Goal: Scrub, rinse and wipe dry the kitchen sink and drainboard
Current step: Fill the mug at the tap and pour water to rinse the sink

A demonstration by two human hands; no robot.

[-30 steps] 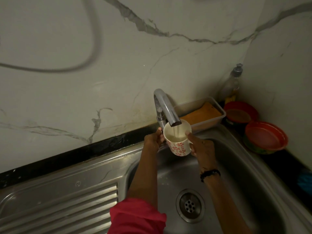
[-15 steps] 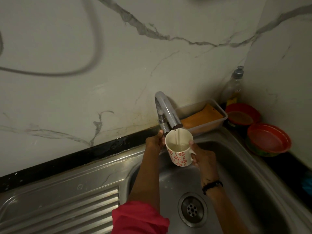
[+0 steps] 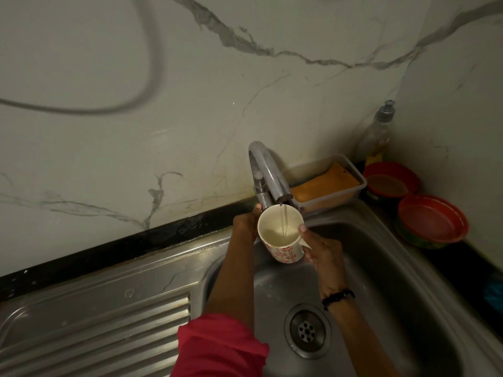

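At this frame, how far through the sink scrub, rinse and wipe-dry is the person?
Seemingly at the rinse stage. No suds show in the sink basin or on the drainboard, so scrubbing may be done, though the dim light leaves that unsure. In hand: the right hand holds a patterned mug under the running tap, filling it; the left hand is at the tap's base. Left: pouring and wiping dry; no cloth is in hand.

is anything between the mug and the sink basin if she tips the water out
Nothing visible does. The mug, held by the right hand, hangs directly over the open sink basin; only her forearms cross nearby.
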